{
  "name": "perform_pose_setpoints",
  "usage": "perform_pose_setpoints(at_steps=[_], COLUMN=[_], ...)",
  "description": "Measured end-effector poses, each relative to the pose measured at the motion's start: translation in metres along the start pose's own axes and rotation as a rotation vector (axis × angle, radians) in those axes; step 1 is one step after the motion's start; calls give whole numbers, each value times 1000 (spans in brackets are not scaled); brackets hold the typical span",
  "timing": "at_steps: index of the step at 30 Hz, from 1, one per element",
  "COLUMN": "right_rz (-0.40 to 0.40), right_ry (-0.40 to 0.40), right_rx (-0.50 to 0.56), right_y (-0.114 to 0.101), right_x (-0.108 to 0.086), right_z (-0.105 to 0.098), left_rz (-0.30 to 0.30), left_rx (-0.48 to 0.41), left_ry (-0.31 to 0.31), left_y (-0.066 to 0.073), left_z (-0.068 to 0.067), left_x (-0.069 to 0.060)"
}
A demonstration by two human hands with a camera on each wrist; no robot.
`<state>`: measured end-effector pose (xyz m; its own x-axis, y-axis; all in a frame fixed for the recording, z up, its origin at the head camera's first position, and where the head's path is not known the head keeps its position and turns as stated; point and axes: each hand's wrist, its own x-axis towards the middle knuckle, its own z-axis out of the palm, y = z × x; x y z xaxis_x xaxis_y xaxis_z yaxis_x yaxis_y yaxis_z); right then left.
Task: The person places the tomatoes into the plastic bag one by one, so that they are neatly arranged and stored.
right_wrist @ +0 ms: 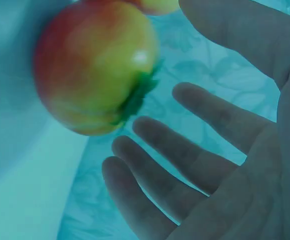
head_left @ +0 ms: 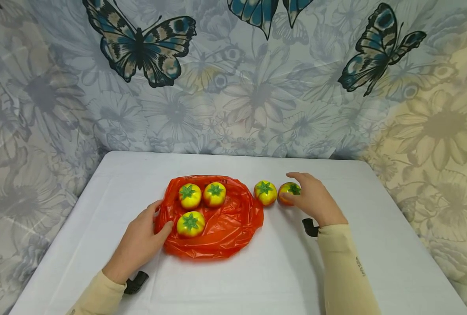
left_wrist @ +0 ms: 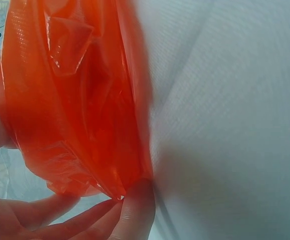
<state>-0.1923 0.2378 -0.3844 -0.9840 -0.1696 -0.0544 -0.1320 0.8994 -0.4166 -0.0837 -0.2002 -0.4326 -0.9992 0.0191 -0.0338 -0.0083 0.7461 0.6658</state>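
A red plastic bag [head_left: 233, 227] lies spread on the white table, with several yellow-green fruits such as this one [head_left: 190, 224] on it. My left hand [head_left: 139, 240] pinches the bag's left edge between thumb and fingers; the left wrist view shows the gathered bag [left_wrist: 85, 100] at the fingertips. Right of the bag stand two more fruits, one [head_left: 265, 193] close to its edge and one [head_left: 287, 189] partly behind my right hand [head_left: 316, 199]. In the right wrist view the fingers are spread beside that red-yellow fruit [right_wrist: 90, 65], with a gap between them.
The white table [head_left: 375, 262] reaches back to a patterned cloth wall [head_left: 257, 100] with butterflies. A black strap end [head_left: 310, 227] hangs at the right wrist, and another [head_left: 136, 282] at the left.
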Motion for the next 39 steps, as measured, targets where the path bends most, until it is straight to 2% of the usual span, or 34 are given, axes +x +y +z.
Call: perform_pose_setpoints(at_steps=[11,27,39], right_rz=[40,32,23], right_ry=[-68,-44,-14], right_rx=[10,-8,-35], right_y=[9,11,8], right_x=[2,7,8], right_z=[11,20,13], left_rz=[-11,-7,-1], left_rx=[12,0,-5], left_ry=[-5,10,14], left_y=[0,-1,-1], left_z=[0,0,-1], left_x=[-2,-2,0])
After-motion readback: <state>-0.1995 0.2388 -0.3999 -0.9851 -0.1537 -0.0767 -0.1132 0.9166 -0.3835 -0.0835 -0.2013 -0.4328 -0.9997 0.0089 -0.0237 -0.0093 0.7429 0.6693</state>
